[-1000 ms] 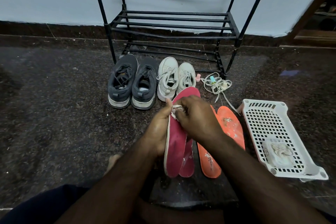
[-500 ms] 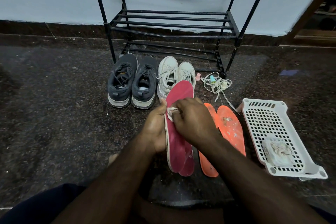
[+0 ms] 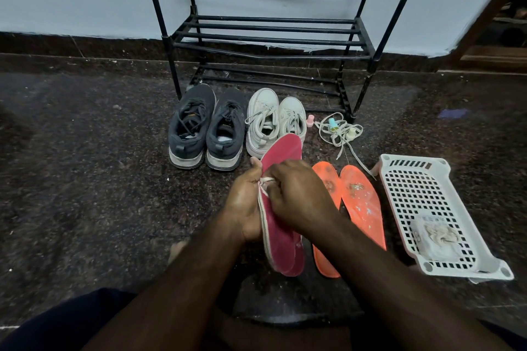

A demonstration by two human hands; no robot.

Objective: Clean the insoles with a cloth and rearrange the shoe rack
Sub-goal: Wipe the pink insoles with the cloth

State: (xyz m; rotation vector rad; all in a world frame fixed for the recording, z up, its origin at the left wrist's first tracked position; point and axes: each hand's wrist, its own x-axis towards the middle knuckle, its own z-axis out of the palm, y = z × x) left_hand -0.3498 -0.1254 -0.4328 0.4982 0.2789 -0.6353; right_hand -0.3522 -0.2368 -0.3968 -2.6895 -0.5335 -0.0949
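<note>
The right hand (image 3: 296, 196) pinches a pale cloth (image 3: 266, 181) against the pink insole (image 3: 281, 234), which the left hand (image 3: 246, 202) grips by its edge, above the floor (image 3: 99, 179). Better to press firmly and wipe along its whole length, toe to heel.

We note the cloth (image 3: 267, 180) shows only as a pale edge; the rest is hidden under the right hand (image 3: 296, 196). The red insoles (image 3: 281, 239) overlap, so we cannot separate them. The shoe rack (image 3: 268, 37) is cut off at the top edge. Contents of the white basket (image 3: 405, 179) are too indistinct to identify.
</note>
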